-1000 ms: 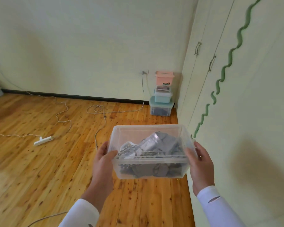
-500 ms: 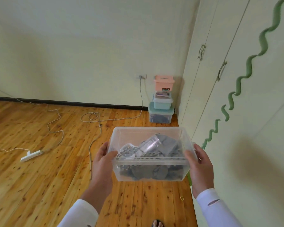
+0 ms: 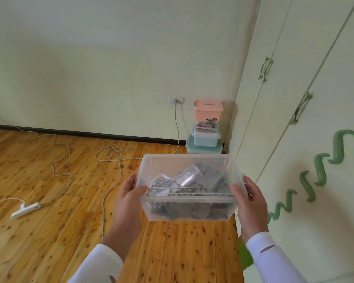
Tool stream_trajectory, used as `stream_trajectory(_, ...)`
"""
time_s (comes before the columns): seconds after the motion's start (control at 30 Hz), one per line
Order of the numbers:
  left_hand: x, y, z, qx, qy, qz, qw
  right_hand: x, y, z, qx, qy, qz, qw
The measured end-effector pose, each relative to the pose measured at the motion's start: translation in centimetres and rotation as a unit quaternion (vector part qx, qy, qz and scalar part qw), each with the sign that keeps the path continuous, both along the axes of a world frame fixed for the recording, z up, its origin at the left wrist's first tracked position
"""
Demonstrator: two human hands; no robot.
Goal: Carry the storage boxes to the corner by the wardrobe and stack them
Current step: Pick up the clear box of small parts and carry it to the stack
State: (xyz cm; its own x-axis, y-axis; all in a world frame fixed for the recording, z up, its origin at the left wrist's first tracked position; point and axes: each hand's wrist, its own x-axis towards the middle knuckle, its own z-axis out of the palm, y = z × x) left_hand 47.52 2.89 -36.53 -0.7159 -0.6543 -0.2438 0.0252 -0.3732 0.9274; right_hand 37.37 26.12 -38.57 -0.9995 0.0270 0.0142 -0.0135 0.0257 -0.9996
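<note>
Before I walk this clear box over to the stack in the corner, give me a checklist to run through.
1. Grip: left hand and right hand each hold an end of the clear box: ok.
2. Box level, contents inside: ok.
3. Path: floor cable lies left of the straight line to the stack: ok.
4. Stack upright beside the wardrobe, pink box on top: ok.
5. Pink lid wide enough for the clear box: cannot tell.

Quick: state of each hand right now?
Left hand: grips the clear box at its left end.
Right hand: grips its right end.
</note>
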Motion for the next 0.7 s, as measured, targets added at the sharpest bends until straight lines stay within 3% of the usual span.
stream_trajectory(0.7, -32.7, -12.1, -0.9, 0.002, 0.01, -0.065, 0.998, -30.1, -10.5, 0.2, -0.015, 0.006, -0.061, 0.998)
